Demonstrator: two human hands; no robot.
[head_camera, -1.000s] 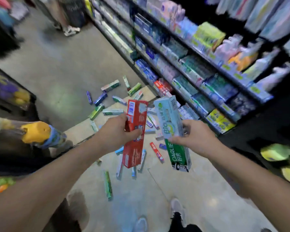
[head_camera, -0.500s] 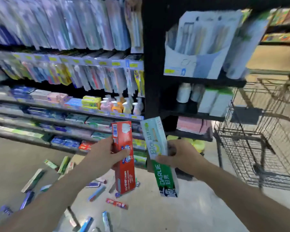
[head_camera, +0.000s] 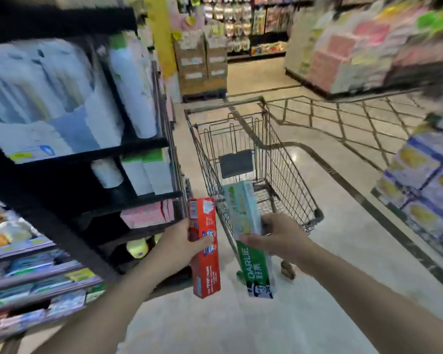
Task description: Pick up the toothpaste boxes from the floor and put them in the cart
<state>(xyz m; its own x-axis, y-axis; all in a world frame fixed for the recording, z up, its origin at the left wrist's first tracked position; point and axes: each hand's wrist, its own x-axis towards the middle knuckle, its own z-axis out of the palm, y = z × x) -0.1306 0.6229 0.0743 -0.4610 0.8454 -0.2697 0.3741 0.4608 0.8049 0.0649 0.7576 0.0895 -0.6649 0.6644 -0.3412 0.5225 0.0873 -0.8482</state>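
Both grips are clamping on toothpaste boxes. Left hand [head_camera: 175,245] is holding the red toothpaste box [head_camera: 204,247] upright, with the thumb lying across the box's front face near its middle and the fingers wrapping behind it; the box's top end, with a barcode, is pointing up and its lower end is hanging below the hand. Right hand [head_camera: 279,238] is gripping two boxes together: the pale blue-green toothpaste box [head_camera: 242,209] is sticking up above the fingers, and the green Darlie toothpaste box [head_camera: 256,270] is hanging below them, its white lettering running along its length. Whether these two boxes are overlapping or lying end to end inside the grip is not telling clearly. All three boxes are being held in the air, just beside each other but apart, in front of the near end of the wire shopping cart [head_camera: 281,175]. None of them is lying inside the basket yet. The cart is standing on the pale tiled floor [head_camera: 343,226], with its dark child-seat flap [head_camera: 237,163] showing against the far basket wall. A dark shelving unit [head_camera: 128,149] with blurred white packages is standing just to the left of the cart, and stacked goods [head_camera: 425,175] are sitting well apart to the right.
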